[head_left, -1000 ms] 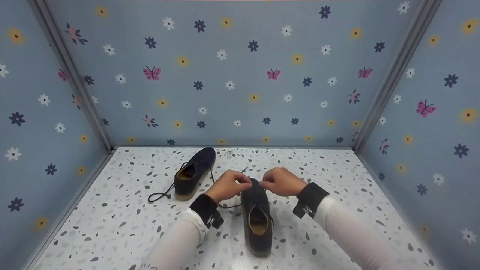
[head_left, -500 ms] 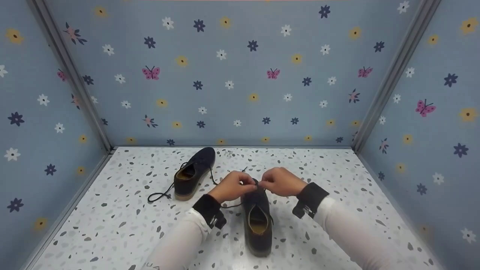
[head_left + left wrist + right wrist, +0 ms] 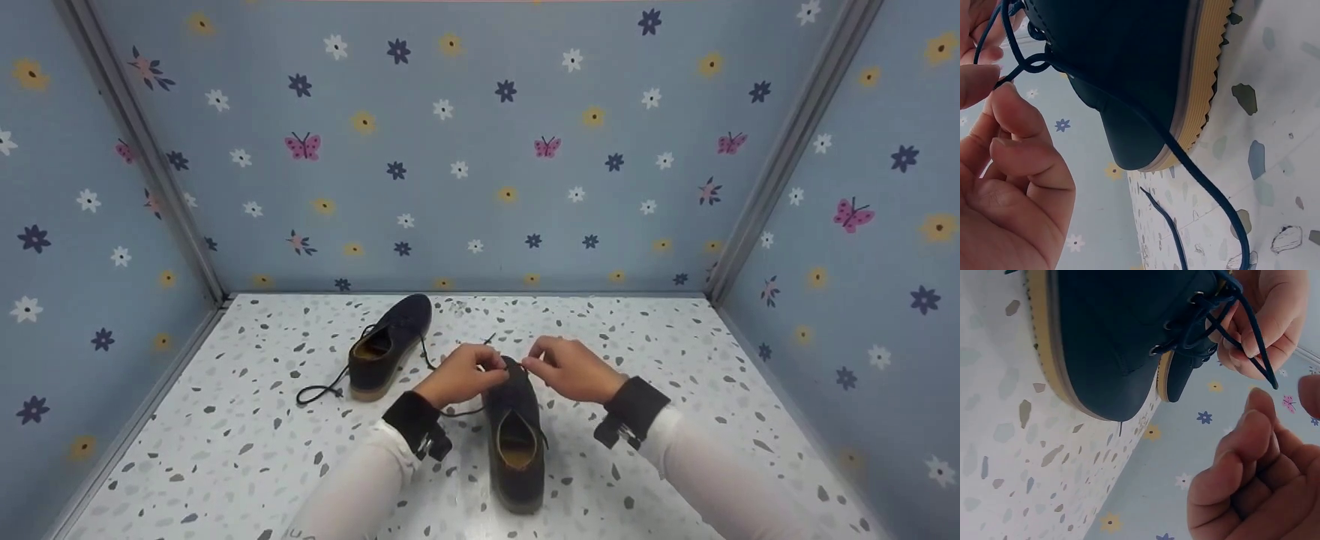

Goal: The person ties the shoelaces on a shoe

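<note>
A dark navy lace-up shoe (image 3: 517,401) with a tan sole stands on the speckled surface, its toe pointing away from me. My left hand (image 3: 461,373) is over its front, and its thumb and forefinger pinch the dark shoelace (image 3: 1008,77) near the eyelets in the left wrist view. From the same hand a lace loop (image 3: 1258,332) sticks out in the right wrist view. My right hand (image 3: 577,371) is at the shoe's right, thumb and loosely bent fingers (image 3: 1241,436) apart, close to the loop's tip but not gripping it. A lace strand (image 3: 1216,194) trails downward.
A matching shoe (image 3: 401,322) stands farther back at the left, its loose lace (image 3: 319,394) looped on the white speckled surface (image 3: 637,465). Blue flower-patterned panels (image 3: 480,187) rise at the back and both sides. Each wrist wears a black band (image 3: 637,409).
The right hand has drawn slightly right, and its fingertips have parted from the lace. The left hand has shifted a little right toward the shoe's middle. Both shoes stay in place.
</note>
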A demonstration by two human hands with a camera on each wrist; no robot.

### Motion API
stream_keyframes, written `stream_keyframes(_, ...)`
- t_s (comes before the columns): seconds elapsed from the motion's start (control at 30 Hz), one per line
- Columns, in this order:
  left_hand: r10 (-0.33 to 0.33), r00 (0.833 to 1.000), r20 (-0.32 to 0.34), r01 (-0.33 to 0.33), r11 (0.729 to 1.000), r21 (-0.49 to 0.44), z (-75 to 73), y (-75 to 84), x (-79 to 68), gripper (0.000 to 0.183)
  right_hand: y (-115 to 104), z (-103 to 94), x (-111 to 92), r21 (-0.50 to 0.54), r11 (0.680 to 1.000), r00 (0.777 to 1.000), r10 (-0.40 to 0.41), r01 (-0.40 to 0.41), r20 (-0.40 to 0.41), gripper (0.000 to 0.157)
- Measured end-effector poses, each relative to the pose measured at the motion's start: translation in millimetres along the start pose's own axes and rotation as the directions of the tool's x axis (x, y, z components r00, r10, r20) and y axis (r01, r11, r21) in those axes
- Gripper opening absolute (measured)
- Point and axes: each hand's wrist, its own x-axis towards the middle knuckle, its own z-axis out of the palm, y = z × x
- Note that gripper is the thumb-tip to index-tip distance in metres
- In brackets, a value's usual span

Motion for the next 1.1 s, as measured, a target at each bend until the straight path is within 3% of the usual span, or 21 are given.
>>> stream_keyframes(0.2, -0.027, 1.000, -0.009, 0.026, 0.998, -0.051, 0.0, -1.8, -0.4, 0.006, 5, 6.5, -8, 0.046, 0.997, 0.998, -0.063, 0.062, 0.005, 0.014)
stream_keyframes(0.47, -0.035, 0.999, 0.020, 0.036, 0.996, -0.076, -1.3, -1.9, -3.0, 0.007, 4, 19.7, -9, 0.000, 0.988, 0.978, -0.150, 0.151, 0.144, 0.018)
stream_keyframes(0.7, -0.050, 0.997, 0.052, 0.056, 0.991, -0.120, -4.5, -0.7, -5.3, 0.008, 3, 28.6, -6, -0.037, 0.973, 0.962, -0.217, 0.226, 0.166, 0.016)
stream_keyframes(0.9, -0.087, 0.988, 0.126, 0.113, 0.970, -0.217, -10.9, 2.9, -7.4, 0.016, 1, 27.0, -5, -0.031, 0.972, 0.961, -0.226, 0.234, 0.163, 0.012)
stream_keyframes(1.1, -0.057, 0.990, 0.127, 0.081, 0.977, -0.198, -16.2, 4.6, -8.9, 0.025, -2, 21.4, -6, 0.025, 0.985, 0.972, -0.173, 0.172, 0.161, 0.012)
